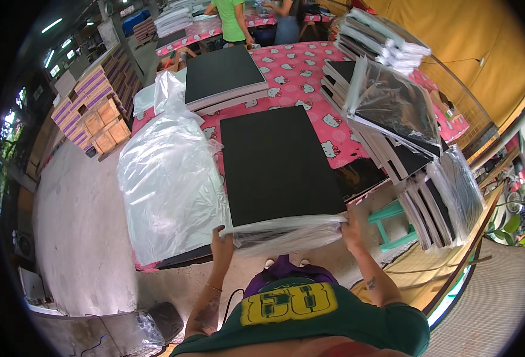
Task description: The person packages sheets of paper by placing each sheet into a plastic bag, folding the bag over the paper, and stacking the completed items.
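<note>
head view, reading left to right, and i'm placing everything off the black panel (280,166) that lies flat in the middle of the pink patterned table (286,65). well off to its left there's a pile of cartons (97,98) on the floor. right beside its left edge is a heap of loose translucent plastic bags (170,190), and past its far left corner sits a stack of more black panels (224,74).

left hand (221,243) is at the panel's near left corner, fingers curled onto one end of the clear plastic (289,235). that plastic stretches along the panel's near edge and droops toward the person. right hand (351,231) is at the near right corner, closed on the other end. off to the right of the panel is a leaning stack in clear wrap (396,110), with a green stool (393,225) lower down.

my read: the step in hand is working the plastic sleeve at the panel's near end. can't tell how much of it runs underneath. next move calls for both hands pulling evenly, so the film doesn't snag on a corner.
</note>
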Demonstrator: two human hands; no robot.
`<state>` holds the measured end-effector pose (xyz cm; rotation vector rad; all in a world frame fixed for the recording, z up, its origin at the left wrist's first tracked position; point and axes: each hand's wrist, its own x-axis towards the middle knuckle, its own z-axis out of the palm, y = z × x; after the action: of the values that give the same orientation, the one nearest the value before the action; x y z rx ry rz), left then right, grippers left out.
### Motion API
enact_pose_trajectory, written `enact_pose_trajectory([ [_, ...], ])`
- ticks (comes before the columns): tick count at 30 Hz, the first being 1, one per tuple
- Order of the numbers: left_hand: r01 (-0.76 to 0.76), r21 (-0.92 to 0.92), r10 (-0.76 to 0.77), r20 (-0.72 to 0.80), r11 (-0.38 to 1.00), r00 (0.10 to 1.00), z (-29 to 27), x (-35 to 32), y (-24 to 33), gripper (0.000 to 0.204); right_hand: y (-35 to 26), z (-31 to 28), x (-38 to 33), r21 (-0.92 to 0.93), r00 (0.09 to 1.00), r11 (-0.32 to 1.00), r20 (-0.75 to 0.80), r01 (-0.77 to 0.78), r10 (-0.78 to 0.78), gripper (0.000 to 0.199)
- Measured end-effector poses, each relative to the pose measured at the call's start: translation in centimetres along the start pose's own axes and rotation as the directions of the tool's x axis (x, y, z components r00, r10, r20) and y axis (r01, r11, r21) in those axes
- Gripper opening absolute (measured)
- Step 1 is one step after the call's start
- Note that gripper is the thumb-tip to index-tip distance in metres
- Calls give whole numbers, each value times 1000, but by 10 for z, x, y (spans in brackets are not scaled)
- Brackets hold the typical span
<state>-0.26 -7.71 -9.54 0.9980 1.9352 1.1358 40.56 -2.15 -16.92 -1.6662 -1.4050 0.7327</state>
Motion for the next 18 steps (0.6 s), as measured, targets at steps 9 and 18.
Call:
enact_pose_trajectory([
  [9,-344,133,329,121,930,936,-2,-12,18,44,-72,-20,-5,169,977,984,-214,52,-15,38],
  [18,25,-834,285,216,551,934,-126,22,137,54,-223,-128,44,934,968,281,245,-221,-52,60],
])
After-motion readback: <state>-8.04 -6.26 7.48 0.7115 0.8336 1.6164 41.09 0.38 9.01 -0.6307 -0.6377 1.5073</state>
